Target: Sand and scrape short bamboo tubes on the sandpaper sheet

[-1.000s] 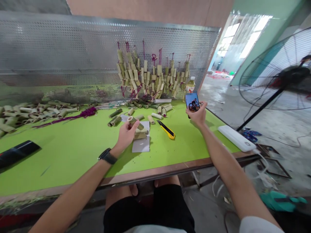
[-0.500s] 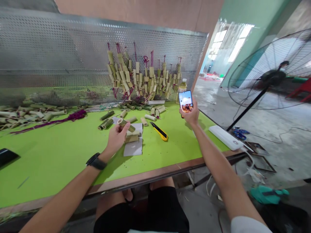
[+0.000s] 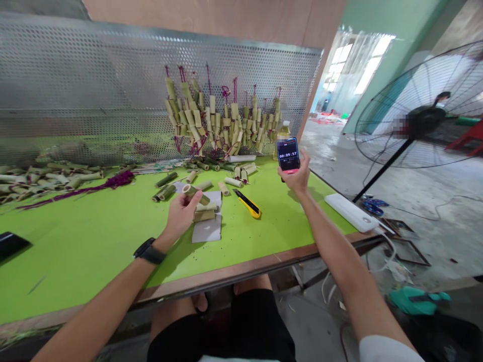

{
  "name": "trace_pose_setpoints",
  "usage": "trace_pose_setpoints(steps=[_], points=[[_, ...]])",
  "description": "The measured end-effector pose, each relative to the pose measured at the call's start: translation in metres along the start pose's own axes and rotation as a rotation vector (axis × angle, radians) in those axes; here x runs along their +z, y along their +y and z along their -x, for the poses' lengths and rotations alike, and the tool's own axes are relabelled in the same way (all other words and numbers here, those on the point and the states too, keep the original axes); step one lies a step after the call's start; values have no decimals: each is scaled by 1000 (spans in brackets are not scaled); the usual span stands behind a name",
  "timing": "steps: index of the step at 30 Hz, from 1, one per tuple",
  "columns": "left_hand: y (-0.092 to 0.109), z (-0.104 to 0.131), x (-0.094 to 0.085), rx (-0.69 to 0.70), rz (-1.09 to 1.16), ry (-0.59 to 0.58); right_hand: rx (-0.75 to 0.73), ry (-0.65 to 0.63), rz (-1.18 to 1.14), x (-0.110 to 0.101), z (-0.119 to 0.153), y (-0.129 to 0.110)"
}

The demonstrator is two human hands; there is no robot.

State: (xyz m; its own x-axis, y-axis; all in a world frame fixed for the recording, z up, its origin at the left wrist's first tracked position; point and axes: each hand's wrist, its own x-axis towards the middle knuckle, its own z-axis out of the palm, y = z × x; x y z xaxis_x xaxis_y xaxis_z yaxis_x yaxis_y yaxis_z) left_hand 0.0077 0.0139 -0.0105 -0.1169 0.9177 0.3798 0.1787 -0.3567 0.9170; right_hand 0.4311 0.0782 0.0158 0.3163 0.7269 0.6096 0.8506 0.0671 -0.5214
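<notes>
Between the fingers of my left hand is a short bamboo tube, tilted with one open end toward me. Just under it, more cut bamboo pieces lie on a white sheet. My right hand is wrapped round a phone, held upright above the table's right side. Its dark screen shows the digits 00:09:57. A yellow and black box cutter rests on the green table between my hands.
Strung bamboo pieces hang on a perforated metal panel. Loose bamboo and purple cord lie at the left. A bottle stands behind the phone, a white power strip along the right edge. A large fan stands beyond.
The phone's screen has switched from a bright picture to a dark timer display. Both hands keep nearly the same place and hold the same things.
</notes>
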Motion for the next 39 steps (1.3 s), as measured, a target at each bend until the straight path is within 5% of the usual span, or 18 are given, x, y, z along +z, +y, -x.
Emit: trace_pose_setpoints(steps=[9, 21, 39], points=[[0, 0, -1, 6, -29, -16, -14, 73, -70, 1, 0, 4], [1, 0, 1, 23, -23, -22, 192, -274, 183, 6, -4, 38], [-3, -2, -1, 15, -43, -40, 355, -401, 273, -1, -9, 54]])
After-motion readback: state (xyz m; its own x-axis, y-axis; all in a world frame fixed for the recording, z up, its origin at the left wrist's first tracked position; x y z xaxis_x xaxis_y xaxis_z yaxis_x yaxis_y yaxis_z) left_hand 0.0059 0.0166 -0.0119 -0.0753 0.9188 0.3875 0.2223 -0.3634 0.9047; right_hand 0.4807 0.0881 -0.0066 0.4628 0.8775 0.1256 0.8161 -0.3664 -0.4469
